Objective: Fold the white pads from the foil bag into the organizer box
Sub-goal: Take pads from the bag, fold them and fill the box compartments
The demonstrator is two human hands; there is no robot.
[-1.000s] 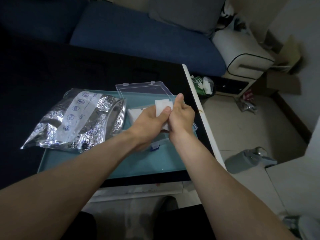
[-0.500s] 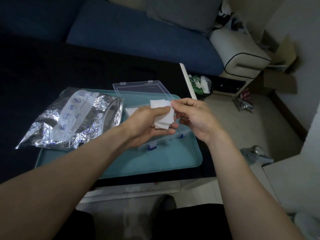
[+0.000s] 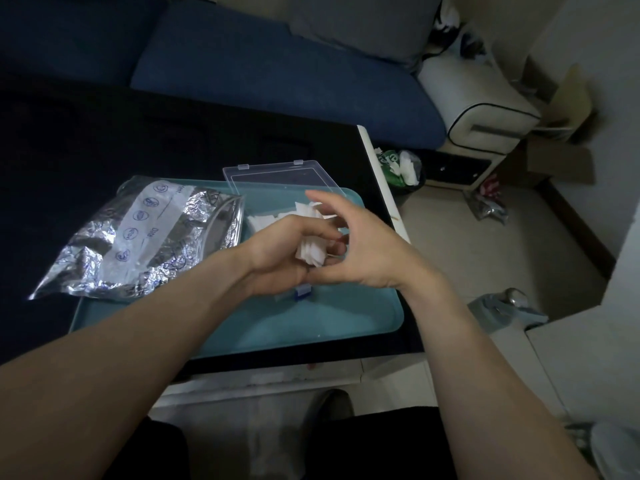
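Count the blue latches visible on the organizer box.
1. A single blue latch shows on the organizer box's front edge, just below the left hand. A second may be hidden behind the right hand.

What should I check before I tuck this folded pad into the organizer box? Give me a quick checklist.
1. Pad held: ok. The left hand grips the white pad.
2. Fold finished: cannot tell, the fingers cover most of it.
3. Right hand free: ok, fingers loosely spread beside the pad, holding nothing.
4. Box lid open: ok, it lies flat behind the box.
5. Room in the compartment: cannot tell, the hands hide the organizer box.
6. Foil bag out of the way: ok, left on the tray.
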